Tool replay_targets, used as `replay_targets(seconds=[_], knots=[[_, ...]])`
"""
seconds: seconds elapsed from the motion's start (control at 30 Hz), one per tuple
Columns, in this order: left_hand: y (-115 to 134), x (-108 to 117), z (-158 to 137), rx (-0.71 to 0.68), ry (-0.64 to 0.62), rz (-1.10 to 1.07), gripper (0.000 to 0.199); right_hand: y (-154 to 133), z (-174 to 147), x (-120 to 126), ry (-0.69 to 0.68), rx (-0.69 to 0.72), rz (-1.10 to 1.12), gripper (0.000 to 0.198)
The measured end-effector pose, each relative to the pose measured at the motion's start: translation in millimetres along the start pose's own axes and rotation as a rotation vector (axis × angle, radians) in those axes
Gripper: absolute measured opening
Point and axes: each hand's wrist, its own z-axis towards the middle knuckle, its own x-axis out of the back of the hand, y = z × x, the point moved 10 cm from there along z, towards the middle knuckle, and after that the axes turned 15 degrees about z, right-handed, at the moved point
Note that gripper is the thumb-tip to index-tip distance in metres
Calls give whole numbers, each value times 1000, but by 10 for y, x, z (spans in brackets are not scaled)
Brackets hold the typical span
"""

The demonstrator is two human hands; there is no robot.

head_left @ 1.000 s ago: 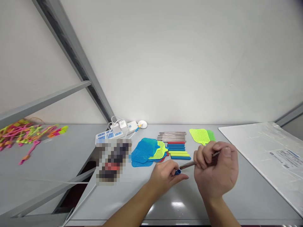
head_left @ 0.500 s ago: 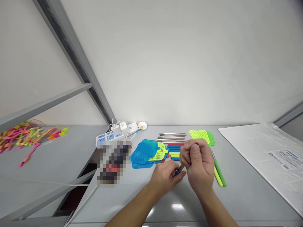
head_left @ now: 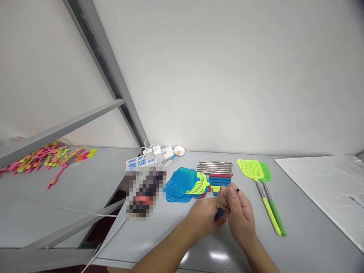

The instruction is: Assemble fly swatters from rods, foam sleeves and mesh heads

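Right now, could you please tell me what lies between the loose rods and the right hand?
In the head view, red, blue and yellow handles lie between the rods and the right hand, which partly hides the nearest.

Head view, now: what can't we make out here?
All in the head view:
Blue tube in the left hand: mostly hidden by both hands; whether the rod enters it can't be seen.
Rod: the right hand covers all but a dark tip.
Pixelated object at left: masked by mosaic.
Label at right: cut off by the edge, print too small.
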Motion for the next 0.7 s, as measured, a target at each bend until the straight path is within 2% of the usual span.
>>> replay_targets(seconds=[0.23, 0.37, 0.47, 0.57, 0.7], knots=[[-11, -92, 12, 0, -102, 33, 22, 64, 1, -51, -68, -6, -8, 36], [6, -146, -36, -8, -126, 44, 19, 101, 12, 34, 1, -3, -49, 38], [6, -227, -79, -17, -141, 76, 15, 26, -16, 42, 24, 80, -100, 39], [-38, -318, -73, -6, -134, 100, 14, -9, -81, -88, -82, 124, -155, 34], [-70, -441, -2, -21, -148, 111, 10, 14, -169, -296, -265, 151, -333, 24]])
